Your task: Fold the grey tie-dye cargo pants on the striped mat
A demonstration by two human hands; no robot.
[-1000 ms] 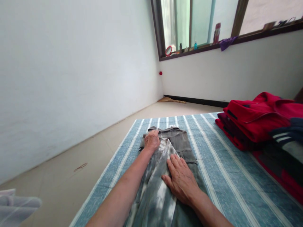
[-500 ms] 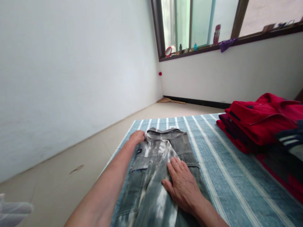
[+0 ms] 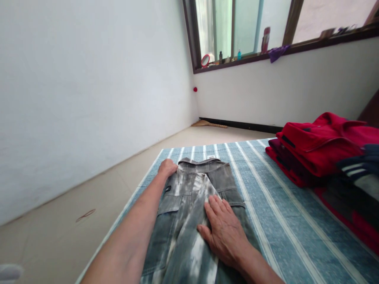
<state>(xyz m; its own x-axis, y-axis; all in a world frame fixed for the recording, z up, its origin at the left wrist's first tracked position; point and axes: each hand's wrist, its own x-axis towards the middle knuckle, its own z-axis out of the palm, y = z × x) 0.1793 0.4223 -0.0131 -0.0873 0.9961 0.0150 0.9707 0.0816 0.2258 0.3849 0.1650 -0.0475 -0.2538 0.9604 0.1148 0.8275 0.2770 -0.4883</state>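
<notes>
A pair of grey washed jeans point(image 3: 189, 205) lies lengthwise on a blue and white striped mat point(image 3: 275, 221), waistband at the far end. My left hand point(image 3: 166, 167) grips the far left corner of the waistband, fingers curled around the cloth. My right hand point(image 3: 223, 230) lies flat, palm down and fingers spread, on the middle of the jeans where a lighter leg fold runs.
A stack of folded red and dark clothes point(image 3: 322, 148) sits on the mat at the right. White walls rise at left and behind; the tiled floor point(image 3: 89, 201) is at left. A window sill point(image 3: 237, 61) holds small bottles.
My left hand slid from on top of the waistband to its left corner and took hold of the edge. My right hand stayed pressed on the jeans.
</notes>
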